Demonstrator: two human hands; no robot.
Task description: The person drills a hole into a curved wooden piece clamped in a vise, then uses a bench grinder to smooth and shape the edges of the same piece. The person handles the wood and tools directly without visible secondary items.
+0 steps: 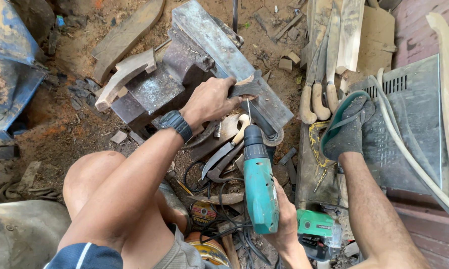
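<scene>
While the left hand [209,101] pins a dark, curved wooden piece [245,88] flat against the sloping face of a heavy steel block [219,47], its fingers closed over the near end of the piece, the right hand [283,219] grips a teal power drill [259,184], its fingers wrapped around the handle low in the picture. The thin bit [248,110] points up toward the wood and ends just beside the left thumb. That closeness is the main hazard, I judge: should the bit skate on the hard, slanted surface, it can run straight into those fingers. The piece is only hand-held, so a bit that bites could wrench it round and out of the grip. A slim bit pushed at a slant may also snap. Black cables [219,199] coil under the drill, near loose blades [219,157] on the dirt floor [65,124], and could snag. A foot in a sandal [349,129] rests on a metal box [413,134] to the right, well apart from the bit.
</scene>
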